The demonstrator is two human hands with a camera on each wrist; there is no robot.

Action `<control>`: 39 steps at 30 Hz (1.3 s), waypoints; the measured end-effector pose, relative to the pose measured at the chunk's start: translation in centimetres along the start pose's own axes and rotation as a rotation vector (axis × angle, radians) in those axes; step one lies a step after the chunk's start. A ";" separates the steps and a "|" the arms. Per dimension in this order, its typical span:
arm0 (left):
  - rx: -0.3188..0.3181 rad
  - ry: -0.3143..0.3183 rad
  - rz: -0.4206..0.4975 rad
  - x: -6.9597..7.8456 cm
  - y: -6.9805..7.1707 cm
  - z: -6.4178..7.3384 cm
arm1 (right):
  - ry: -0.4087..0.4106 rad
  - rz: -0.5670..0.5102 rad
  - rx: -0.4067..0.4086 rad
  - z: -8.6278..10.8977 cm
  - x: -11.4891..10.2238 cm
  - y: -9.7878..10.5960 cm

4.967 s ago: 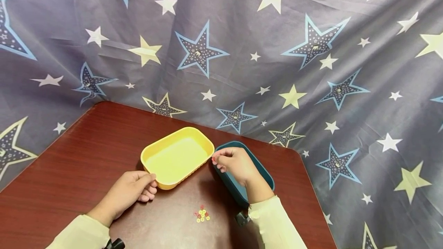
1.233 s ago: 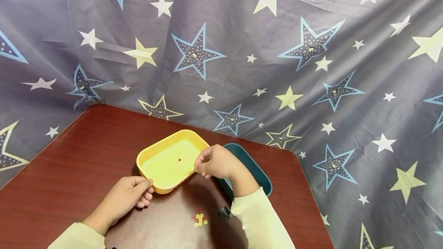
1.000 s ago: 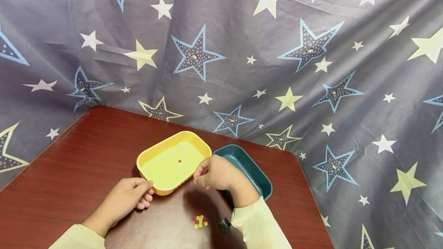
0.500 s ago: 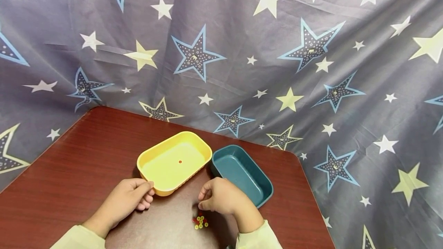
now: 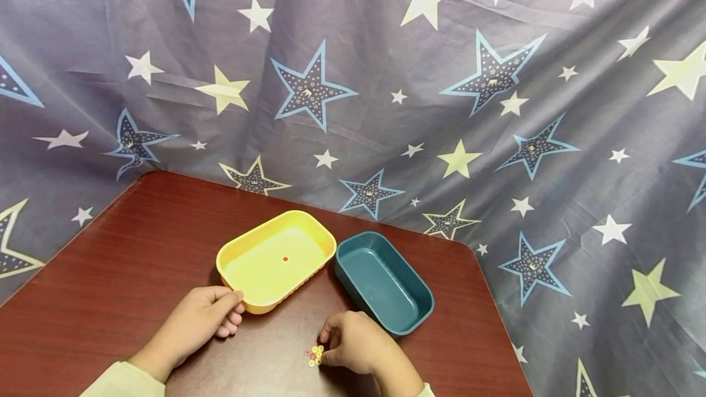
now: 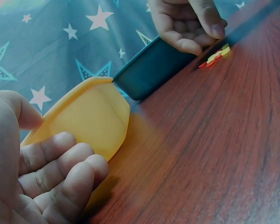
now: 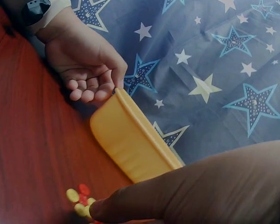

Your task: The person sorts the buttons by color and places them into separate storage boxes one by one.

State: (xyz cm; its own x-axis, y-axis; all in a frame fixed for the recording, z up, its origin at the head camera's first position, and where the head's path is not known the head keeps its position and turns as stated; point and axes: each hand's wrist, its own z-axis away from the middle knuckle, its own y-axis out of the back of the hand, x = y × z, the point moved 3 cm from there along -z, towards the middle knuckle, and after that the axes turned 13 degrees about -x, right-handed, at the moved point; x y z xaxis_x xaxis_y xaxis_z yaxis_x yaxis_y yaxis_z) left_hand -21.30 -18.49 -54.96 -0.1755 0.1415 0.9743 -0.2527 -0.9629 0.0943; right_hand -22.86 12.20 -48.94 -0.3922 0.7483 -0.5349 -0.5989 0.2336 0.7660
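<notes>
My left hand (image 5: 193, 323) pinches the near-left corner of a yellow tray (image 5: 259, 265) between thumb and fingers. Inside that tray lies a single small red button (image 5: 285, 258). A cluster of small red and yellow buttons (image 5: 315, 349) lies on the table in front of the trays. My right hand (image 5: 361, 345) is down at the cluster's right side, its thumb and index finger parted around the edge buttons. In the right wrist view, the thumb (image 7: 114, 205) reaches a yellow button (image 7: 82, 209). Some buttons are hidden behind the fingers.
A dark teal tray (image 5: 380, 283) stands just right of the yellow one, close behind my right hand. Both rest on a reddish-brown wooden table (image 5: 165, 231). A grey curtain with stars (image 5: 375, 109) hangs along the table's far and right sides.
Five seconds ago my right hand held a red button over the teal tray; a red button now lies in the yellow tray. The right hand has come down to the cluster. My left hand keeps its grip.
</notes>
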 end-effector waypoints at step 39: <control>0.000 -0.003 -0.010 -0.1 0.0 -0.1 | 0.028 0.019 0.136 -0.5 1.4 -1.5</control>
State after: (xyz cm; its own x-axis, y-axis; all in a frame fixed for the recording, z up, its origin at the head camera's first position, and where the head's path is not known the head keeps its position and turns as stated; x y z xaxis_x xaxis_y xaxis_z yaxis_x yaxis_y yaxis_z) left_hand -21.38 -18.45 -55.07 -0.1701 0.1508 0.9738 -0.2547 -0.9614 0.1044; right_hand -22.83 12.62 -51.02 -0.4227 0.7364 -0.5283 -0.4916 0.3034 0.8163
